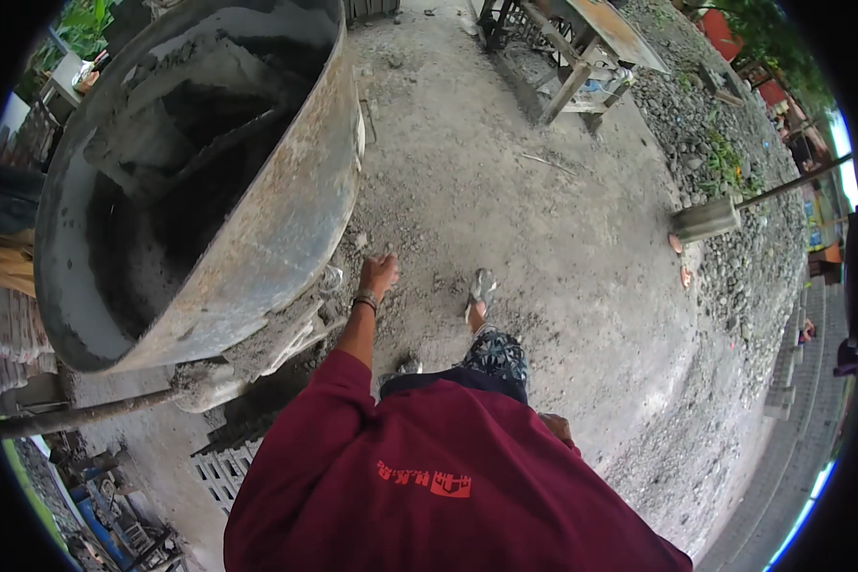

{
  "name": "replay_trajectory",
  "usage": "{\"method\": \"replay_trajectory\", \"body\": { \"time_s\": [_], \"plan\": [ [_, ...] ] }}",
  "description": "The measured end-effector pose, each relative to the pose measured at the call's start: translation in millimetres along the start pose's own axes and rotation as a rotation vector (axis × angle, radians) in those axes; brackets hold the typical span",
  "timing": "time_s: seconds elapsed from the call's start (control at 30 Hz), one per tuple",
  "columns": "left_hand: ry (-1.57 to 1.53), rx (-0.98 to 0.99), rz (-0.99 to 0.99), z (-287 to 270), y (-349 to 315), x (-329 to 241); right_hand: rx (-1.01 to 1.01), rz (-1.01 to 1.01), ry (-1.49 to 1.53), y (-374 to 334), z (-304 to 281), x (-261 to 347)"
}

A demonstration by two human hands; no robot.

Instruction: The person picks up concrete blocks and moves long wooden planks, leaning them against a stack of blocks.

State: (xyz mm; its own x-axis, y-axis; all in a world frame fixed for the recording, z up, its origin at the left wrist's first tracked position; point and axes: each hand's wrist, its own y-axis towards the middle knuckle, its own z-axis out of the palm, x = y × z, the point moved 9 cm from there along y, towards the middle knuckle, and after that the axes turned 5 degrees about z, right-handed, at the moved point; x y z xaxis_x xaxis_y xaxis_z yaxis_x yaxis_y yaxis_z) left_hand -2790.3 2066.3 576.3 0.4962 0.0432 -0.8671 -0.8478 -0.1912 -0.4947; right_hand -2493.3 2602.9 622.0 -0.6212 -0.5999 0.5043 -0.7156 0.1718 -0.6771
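My left hand (379, 274) hangs beside the rim of a large round metal mixing pan (286, 205), apart from it. Its fingers are loosely curled, and nothing shows in them. A dark band circles that wrist. My right hand (556, 426) shows only in part at the right side of my maroon shirt; its fingers are mostly hidden. Inside the pan, cement-crusted paddles (195, 81) stand over a dark hollow. One of my feet (481, 286) is stepped forward on the gritty ground.
A rough wooden table (582, 76) stands ahead. To the right, a shovel (705, 219) with a grey blade lies by a gravel bed (725, 305). A cement-caked tool with a long handle (95, 412) is below the pan, near a pale grate (224, 472). Loose stones litter the concrete.
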Motion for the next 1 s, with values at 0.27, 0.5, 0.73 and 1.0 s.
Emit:
{"method": "replay_trajectory", "body": {
  "time_s": [0.27,0.5,0.73,1.0],
  "plan": [
    [0.143,-0.079,0.084,60,200,-100,0.101,-0.122,-0.431,290,-71,44],
    [1.353,0.225,0.128,59,239,-65,0.019,-0.040,0.121,528,-251,354],
    [0.101,-0.367,-0.608,30,222,-54,0.153,-0.355,0.250,692,-266,697],
    [0.112,-0.303,-0.725,66,411,-163,0.398,-0.285,-0.191,841,-205,761]
  ]
}}
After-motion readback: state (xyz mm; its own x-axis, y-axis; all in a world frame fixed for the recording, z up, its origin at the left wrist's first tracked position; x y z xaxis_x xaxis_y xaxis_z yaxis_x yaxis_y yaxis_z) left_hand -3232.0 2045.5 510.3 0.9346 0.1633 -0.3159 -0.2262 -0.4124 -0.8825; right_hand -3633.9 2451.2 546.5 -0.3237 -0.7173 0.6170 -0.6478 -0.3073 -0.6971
